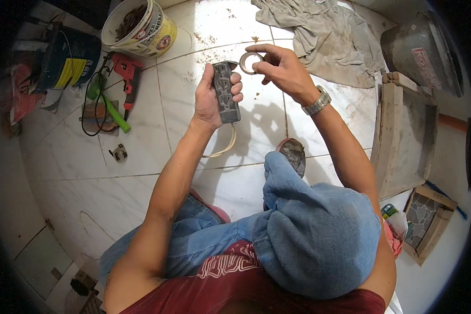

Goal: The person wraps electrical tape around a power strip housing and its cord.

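Note:
My left hand (209,102) is wrapped round a dark grey power strip (225,91), held up with its row of sockets facing me. A pale cord (226,149) hangs from the strip's lower end. In my right hand (282,70) a roll of tape (251,63) is pinched between thumb and fingers, just right of the strip's top end. A short dark length of tape (234,64) seems to run from the roll to the strip. My right wrist wears a metal watch (317,101).
A red power drill (126,78) and a green-handled tool (112,112) lie at the left, below a white bucket (165,34). A small tape measure (119,153) is nearer. A grey cloth (335,42), a dark bucket (418,52) and wooden frames (390,131) are at the right.

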Demonstrator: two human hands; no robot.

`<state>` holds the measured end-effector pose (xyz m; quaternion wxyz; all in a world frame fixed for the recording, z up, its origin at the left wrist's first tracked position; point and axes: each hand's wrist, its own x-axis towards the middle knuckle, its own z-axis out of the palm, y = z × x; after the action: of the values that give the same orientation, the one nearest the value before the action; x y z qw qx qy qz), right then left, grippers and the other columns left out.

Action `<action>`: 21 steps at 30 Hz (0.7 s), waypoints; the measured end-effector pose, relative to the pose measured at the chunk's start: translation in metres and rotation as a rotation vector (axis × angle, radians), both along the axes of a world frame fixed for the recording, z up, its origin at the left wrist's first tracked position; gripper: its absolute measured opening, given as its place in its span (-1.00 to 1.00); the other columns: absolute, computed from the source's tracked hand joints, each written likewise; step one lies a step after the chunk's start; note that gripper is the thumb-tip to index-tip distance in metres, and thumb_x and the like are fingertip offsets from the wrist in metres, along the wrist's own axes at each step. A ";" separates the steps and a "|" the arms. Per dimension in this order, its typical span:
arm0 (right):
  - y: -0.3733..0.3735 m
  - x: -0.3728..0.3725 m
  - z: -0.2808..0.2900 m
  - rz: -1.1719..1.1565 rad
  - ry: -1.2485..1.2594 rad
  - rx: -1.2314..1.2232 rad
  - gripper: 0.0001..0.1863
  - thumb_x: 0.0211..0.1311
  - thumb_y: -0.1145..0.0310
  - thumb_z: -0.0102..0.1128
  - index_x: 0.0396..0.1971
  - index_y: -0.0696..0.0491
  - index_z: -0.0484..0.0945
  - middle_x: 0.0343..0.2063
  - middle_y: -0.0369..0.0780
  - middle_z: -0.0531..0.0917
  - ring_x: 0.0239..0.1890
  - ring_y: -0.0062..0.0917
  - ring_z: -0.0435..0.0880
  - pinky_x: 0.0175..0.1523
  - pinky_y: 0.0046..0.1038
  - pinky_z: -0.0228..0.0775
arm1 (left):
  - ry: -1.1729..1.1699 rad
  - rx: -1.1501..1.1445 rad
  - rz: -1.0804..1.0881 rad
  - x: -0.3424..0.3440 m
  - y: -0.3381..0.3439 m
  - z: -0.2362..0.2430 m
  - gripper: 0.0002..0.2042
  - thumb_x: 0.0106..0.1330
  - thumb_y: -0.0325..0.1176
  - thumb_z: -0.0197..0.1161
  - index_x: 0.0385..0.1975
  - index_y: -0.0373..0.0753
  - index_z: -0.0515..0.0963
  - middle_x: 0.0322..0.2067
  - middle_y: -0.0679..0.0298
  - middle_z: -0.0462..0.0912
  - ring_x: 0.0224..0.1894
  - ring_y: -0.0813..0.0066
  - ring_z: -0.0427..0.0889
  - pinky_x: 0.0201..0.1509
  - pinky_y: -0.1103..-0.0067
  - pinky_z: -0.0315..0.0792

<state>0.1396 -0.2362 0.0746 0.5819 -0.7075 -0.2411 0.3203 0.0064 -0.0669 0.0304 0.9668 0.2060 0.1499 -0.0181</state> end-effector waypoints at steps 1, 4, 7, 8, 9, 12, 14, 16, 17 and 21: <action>-0.002 -0.004 0.002 -0.005 0.005 0.028 -0.53 0.24 0.28 0.21 0.14 0.12 0.65 -0.51 -0.25 0.68 -0.53 -0.67 0.62 -0.39 -0.55 0.46 | 0.003 0.002 0.000 0.000 0.001 0.000 -0.46 0.63 0.17 -0.20 0.06 -0.27 0.41 -0.31 0.29 0.37 -0.35 0.51 0.32 -0.38 0.58 0.39; -0.005 -0.009 -0.002 0.007 -0.030 0.017 -0.56 0.23 0.32 0.15 0.10 0.10 0.67 -0.56 -0.28 0.65 -0.56 -0.70 0.55 -0.42 -0.55 0.40 | 0.014 -0.021 -0.001 -0.001 0.004 -0.002 -0.46 0.63 0.17 -0.19 0.02 -0.26 0.42 -0.32 0.28 0.37 -0.36 0.51 0.32 -0.40 0.59 0.38; -0.003 -0.014 0.003 0.043 -0.078 -0.033 -0.59 0.20 0.35 0.11 0.04 0.08 0.69 -0.61 -0.33 0.61 -0.59 -0.72 0.44 -0.43 -0.54 0.33 | 0.018 -0.023 -0.015 -0.005 0.008 -0.010 -0.42 0.58 0.24 -0.13 0.03 -0.26 0.42 -0.35 0.29 0.37 -0.39 0.53 0.35 -0.41 0.60 0.40; -0.003 -0.016 0.007 0.057 -0.084 -0.045 -0.60 0.19 0.35 0.11 0.01 0.08 0.69 -0.62 -0.34 0.60 -0.59 -0.72 0.43 -0.43 -0.53 0.32 | 0.020 -0.003 -0.025 -0.008 0.010 -0.014 -0.39 0.54 0.28 -0.09 0.06 -0.26 0.42 -0.36 0.30 0.38 -0.41 0.54 0.36 -0.42 0.60 0.42; -0.004 -0.016 0.008 0.068 -0.092 -0.063 -0.62 0.18 0.35 0.10 -0.02 0.08 0.70 -0.63 -0.35 0.58 -0.59 -0.72 0.42 -0.44 -0.52 0.31 | 0.019 0.012 -0.039 -0.008 0.008 -0.015 -0.35 0.50 0.32 -0.04 0.09 -0.25 0.42 -0.37 0.31 0.38 -0.42 0.55 0.38 -0.43 0.61 0.43; -0.007 -0.018 0.004 0.090 -0.204 -0.086 -0.64 0.15 0.36 0.12 -0.06 0.08 0.67 -0.66 -0.29 0.55 -0.61 -0.64 0.41 -0.44 -0.45 0.31 | 0.044 0.157 -0.054 -0.009 0.003 -0.014 -0.29 0.42 0.36 0.00 0.17 -0.23 0.41 -0.39 0.34 0.41 -0.45 0.58 0.43 -0.41 0.61 0.46; -0.005 -0.021 0.006 0.153 -0.248 -0.117 -0.57 0.14 0.37 0.11 0.04 0.05 0.66 -0.64 -0.20 0.56 -0.61 -0.52 0.44 -0.42 -0.40 0.34 | 0.050 0.152 -0.044 -0.009 0.002 -0.016 -0.29 0.43 0.36 0.00 0.20 -0.22 0.41 -0.40 0.35 0.42 -0.46 0.59 0.44 -0.42 0.62 0.47; -0.003 -0.025 0.007 0.178 -0.233 -0.106 -0.52 0.14 0.38 0.10 0.10 0.02 0.65 -0.63 -0.19 0.58 -0.61 -0.50 0.45 -0.41 -0.39 0.36 | 0.053 0.150 -0.038 -0.007 0.003 -0.018 -0.29 0.43 0.35 0.00 0.22 -0.20 0.40 -0.41 0.37 0.43 -0.47 0.59 0.46 -0.44 0.63 0.47; -0.002 -0.026 0.007 0.205 -0.218 -0.095 -0.48 0.14 0.39 0.09 0.16 -0.01 0.64 -0.61 -0.18 0.60 -0.61 -0.48 0.47 -0.39 -0.39 0.38 | 0.025 0.119 -0.036 -0.007 0.006 -0.019 -0.29 0.43 0.35 0.00 0.21 -0.22 0.41 -0.40 0.35 0.48 -0.46 0.57 0.49 -0.43 0.60 0.49; 0.000 -0.031 0.006 0.226 -0.176 -0.002 -0.42 0.18 0.38 0.07 0.27 0.01 0.58 -0.47 -0.09 0.73 -0.57 -0.48 0.54 -0.37 -0.41 0.41 | 0.012 0.102 -0.008 -0.004 0.008 -0.018 -0.27 0.43 0.38 -0.04 0.21 -0.23 0.41 -0.42 0.33 0.54 -0.48 0.54 0.55 -0.43 0.59 0.53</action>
<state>0.1082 -0.2358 0.0806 0.5180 -0.7018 -0.3692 0.3206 0.0021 -0.0589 0.0121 0.9541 0.2557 0.1554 -0.0156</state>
